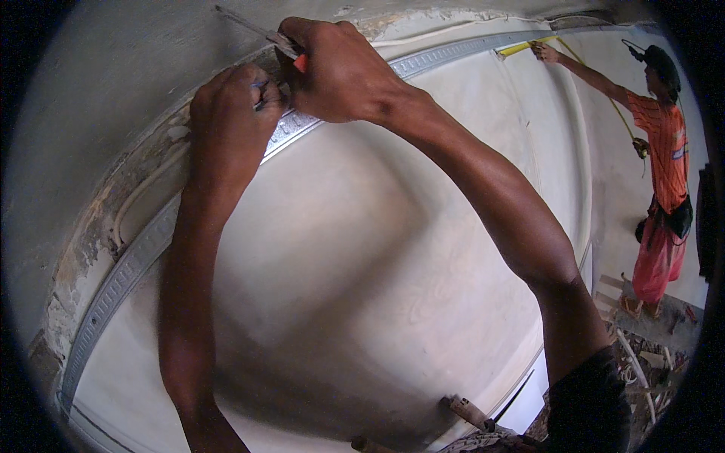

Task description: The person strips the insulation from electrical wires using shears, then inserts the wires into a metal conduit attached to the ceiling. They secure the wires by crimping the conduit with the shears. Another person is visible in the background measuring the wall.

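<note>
Both of my arms reach up to a slotted grey metal strip (445, 54) that runs along the top of a pale wall (325, 204). My left hand (226, 113) is closed in a pinch against the strip; a small bluish bit shows at its fingertips, too little to name. Close beside it, my right hand (340, 72) is closed around a tool with a thin grey shaft (245, 23) and a red part (300, 63). The shaft points up and left. My fingers hide the rest of the tool.
At the right a co-worker (663, 151) in an orange shirt stretches a yellow tape measure (521, 47) toward the strip. Cable (143, 189) runs along the rough, chipped band above the strip. Wooden pole ends (467, 411) stick up below me, and debris (653, 362) lies at lower right.
</note>
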Demonstrator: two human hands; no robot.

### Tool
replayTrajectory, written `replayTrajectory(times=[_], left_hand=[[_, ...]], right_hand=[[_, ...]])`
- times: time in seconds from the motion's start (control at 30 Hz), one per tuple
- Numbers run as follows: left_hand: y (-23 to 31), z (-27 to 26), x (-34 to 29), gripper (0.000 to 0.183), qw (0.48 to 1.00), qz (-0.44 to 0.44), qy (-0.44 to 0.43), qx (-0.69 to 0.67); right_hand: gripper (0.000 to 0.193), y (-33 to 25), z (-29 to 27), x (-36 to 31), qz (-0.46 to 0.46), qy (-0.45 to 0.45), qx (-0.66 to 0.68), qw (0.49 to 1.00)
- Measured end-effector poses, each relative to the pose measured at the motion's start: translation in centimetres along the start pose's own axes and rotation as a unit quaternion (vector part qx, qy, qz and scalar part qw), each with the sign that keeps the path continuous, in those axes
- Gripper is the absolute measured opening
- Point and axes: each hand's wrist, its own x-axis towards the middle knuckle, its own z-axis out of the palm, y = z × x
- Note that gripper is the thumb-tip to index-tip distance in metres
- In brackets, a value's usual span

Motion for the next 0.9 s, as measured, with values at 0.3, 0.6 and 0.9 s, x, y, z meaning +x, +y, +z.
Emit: replayTrajectory(times=[0.3, 0.6, 0.9], left_hand=[[1.1, 0.3, -0.1, 0.022, 0.998, -0.025, -0.040, 0.047], [1.2, 0.6, -0.1, 0.018, 0.996, -0.048, -0.024, 0.065], [-1.1, -2.5, 0.5, 0.020, 0.987, -0.101, -0.099, -0.072]], right_hand=[[0.029, 0.5, 0.5, -0.5, -0.015, 0.048, 0.022, 0.999], [0.028, -0.1, 0.6, -0.4, -0.004, 0.046, 0.029, 0.998], [0.021, -0.8, -0.5, -0.6, 0.027, 0.024, 0.077, 0.996]])
